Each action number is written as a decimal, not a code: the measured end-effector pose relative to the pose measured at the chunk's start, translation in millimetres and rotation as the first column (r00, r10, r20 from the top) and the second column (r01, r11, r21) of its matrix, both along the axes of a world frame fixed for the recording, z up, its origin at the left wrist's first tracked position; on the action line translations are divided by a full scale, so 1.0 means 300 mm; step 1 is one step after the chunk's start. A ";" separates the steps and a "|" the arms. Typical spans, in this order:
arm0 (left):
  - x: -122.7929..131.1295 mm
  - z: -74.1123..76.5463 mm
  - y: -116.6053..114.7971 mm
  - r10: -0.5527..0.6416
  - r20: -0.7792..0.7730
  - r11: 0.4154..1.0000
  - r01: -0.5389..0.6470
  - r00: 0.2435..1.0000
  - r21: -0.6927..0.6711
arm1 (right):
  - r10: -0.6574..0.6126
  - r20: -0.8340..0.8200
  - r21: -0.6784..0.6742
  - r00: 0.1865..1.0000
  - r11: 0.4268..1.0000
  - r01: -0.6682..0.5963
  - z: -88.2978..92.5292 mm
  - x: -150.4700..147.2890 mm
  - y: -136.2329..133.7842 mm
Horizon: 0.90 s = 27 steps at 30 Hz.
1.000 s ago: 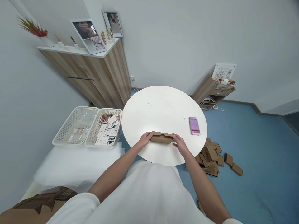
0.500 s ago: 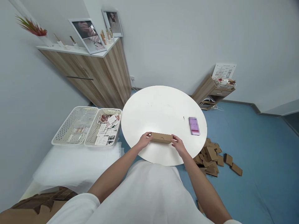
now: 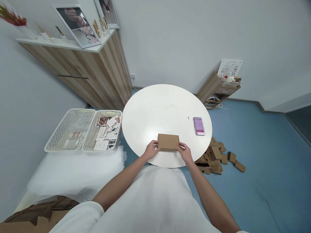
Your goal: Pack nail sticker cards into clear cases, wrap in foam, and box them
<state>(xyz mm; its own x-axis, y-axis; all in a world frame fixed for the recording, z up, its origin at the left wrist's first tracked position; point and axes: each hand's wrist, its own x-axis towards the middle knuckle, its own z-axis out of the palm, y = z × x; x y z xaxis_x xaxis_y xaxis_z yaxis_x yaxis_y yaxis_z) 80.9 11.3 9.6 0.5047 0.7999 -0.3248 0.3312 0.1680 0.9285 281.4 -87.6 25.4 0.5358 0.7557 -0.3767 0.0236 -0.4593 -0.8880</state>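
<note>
A small brown cardboard box [image 3: 168, 141] is held between my two hands at the near side of the round white table [image 3: 145, 113]. Its broad flat face is turned up toward me, and it looks closed. My left hand [image 3: 151, 150] grips the left end with thumb and fingers. At the right end, my right hand [image 3: 185, 152] has the same kind of hold. Whether the box's underside touches the tabletop I cannot tell. On the table's right side lies a purple phone-like object [image 3: 199, 126], blurred, with a tiny dark bit [image 3: 188, 118] beside it.
Two white plastic baskets stand at left: one [image 3: 52, 137] with clear packs, one [image 3: 85, 147] with cards and packets. White wrapping sheet [image 3: 77, 168] lies below them. Brown boxes [image 3: 213, 157] are heaped on the blue floor at right. A wooden cabinet [image 3: 104, 74] stands behind left.
The box has been tipped so its broad face now shows instead of its narrow side with the tab. Both hands keep hold of its ends. My view has shifted slightly.
</note>
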 end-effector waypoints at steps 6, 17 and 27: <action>0.058 -0.043 -0.068 0.022 -0.209 0.997 -0.005 0.978 0.080 | -0.028 0.086 -0.138 0.996 0.990 0.040 -0.024 0.011 -0.092; 0.126 -0.055 -0.099 -0.019 -0.414 0.994 0.062 0.910 0.089 | 0.164 0.240 -0.291 0.957 0.953 -0.091 -0.080 0.074 -0.074; 0.256 -0.015 -0.161 0.061 -0.427 0.994 -0.014 0.902 0.112 | 0.190 0.176 -0.168 0.966 0.973 -0.161 -0.100 0.180 -0.126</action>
<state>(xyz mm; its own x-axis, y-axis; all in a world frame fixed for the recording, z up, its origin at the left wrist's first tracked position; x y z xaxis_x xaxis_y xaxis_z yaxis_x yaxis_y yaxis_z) 157.6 -37.1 5.2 0.3038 0.8564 -0.4175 0.6971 0.0989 0.7101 335.4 -125.3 -4.7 0.4724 0.7864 -0.3981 0.2769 -0.5612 -0.7800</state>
